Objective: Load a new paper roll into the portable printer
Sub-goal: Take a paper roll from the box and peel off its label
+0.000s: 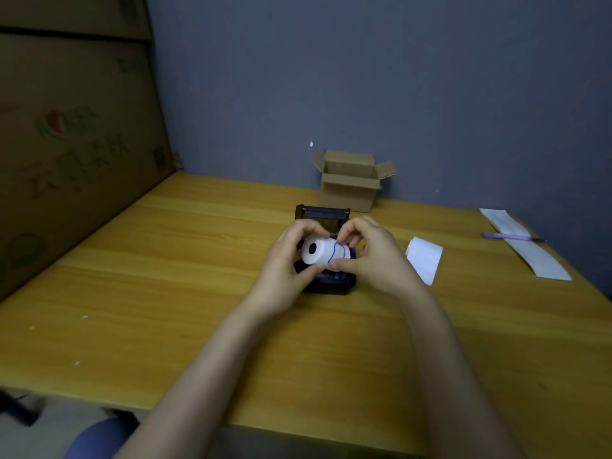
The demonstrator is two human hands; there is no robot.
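A white paper roll with a dark core hole and a thin blue band looped around it is held just above the black portable printer. The printer's lid stands open behind the roll. My left hand grips the roll from the left and below. My right hand holds its right end, with fingertips pinching at the blue band. Most of the printer's paper bay is hidden behind the roll and my hands.
A small open cardboard box stands at the back against the wall. A short white paper piece lies right of the printer. A long paper strip with a purple pen lies far right. Large cardboard boxes wall the left side.
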